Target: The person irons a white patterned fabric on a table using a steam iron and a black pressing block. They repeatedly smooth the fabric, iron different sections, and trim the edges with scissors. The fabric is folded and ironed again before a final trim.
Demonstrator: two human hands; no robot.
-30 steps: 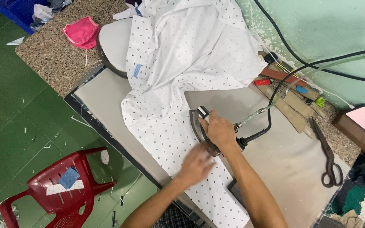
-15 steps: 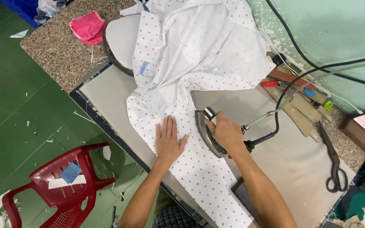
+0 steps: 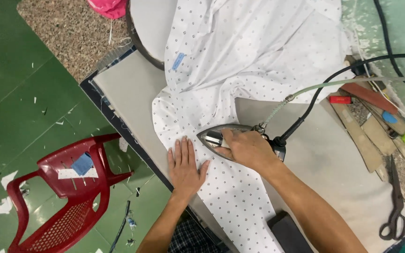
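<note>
On the grey padded tabletop (image 3: 132, 89): I log a white cotton garment with small dark dots (image 3: 240, 61), part spread flat, part bunched toward the far wall.
Right hand (image 3: 245, 149): mine, clenched around the handle of the dark metal steam iron (image 3: 216, 139); the iron's sole lies on the flat strip of the garment, tip pointing to my left.
Left hand (image 3: 184, 165): mine, released and flat, palm down, fingers together on the flat strip of fabric, just beside the iron's tip and near the tabletop's front edge.
Garment detail: a small blue label (image 3: 178, 61) shows on the fabric near the bunched part; the flat strip runs from the heap down toward my body.
Iron lines: a black cable (image 3: 315, 96) and a pale green hose (image 3: 352, 82) leave the rear of the iron and run toward the right-hand wall.
Pressing form: a rounded grey padded shape (image 3: 151, 23) sits at the far end, partly under the garment.
Right margin: black-handled scissors (image 3: 394, 211), strips of wood (image 3: 357, 136) and a small red object (image 3: 340, 99) lie on the speckled stone ledge.
Near edge: a dark rectangular block (image 3: 289, 232) rests beside my right forearm.
Floor: green tiles (image 3: 19, 93) strewn with white scraps; a red plastic chair (image 3: 59, 197) stands there, a blue fabric piece (image 3: 82, 164) on its seat.
Far left: pink cloth (image 3: 108, 7) at the top edge.
</note>
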